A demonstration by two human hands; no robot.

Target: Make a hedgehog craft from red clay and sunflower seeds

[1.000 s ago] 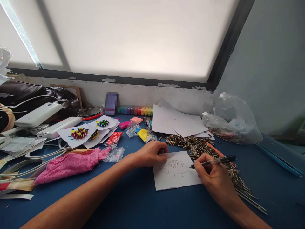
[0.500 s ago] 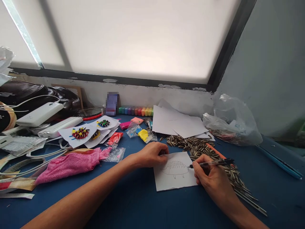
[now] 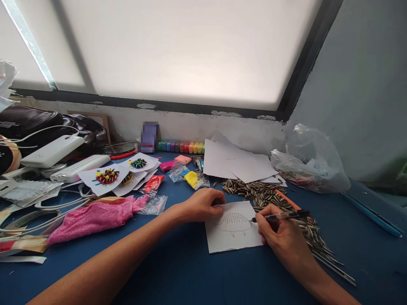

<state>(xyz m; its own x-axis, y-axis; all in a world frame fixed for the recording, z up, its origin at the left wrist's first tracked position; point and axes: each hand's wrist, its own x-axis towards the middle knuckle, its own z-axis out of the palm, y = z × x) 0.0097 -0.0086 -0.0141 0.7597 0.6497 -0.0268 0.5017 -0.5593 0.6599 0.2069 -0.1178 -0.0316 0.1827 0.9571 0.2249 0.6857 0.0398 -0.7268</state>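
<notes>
The right hand (image 3: 281, 237) has its grip closed on a black pen (image 3: 281, 216), thumb and fingers pinched near the tip while the barrel slants up and away to the right. The pen tip touches a small white paper (image 3: 233, 235) at the right end of a line drawing of a spiny animal (image 3: 233, 223). The paper lies flat on the blue counter (image 3: 190, 271), directly between the two hands. The left hand (image 3: 203, 204) rests with curled fingers on the paper's upper left corner, pinning it rather than gripping anything. Striped sunflower seeds (image 3: 263, 192) are heaped just beyond the paper and trail off behind the right hand. A pink cloth (image 3: 92, 217) lies well to the left.
</notes>
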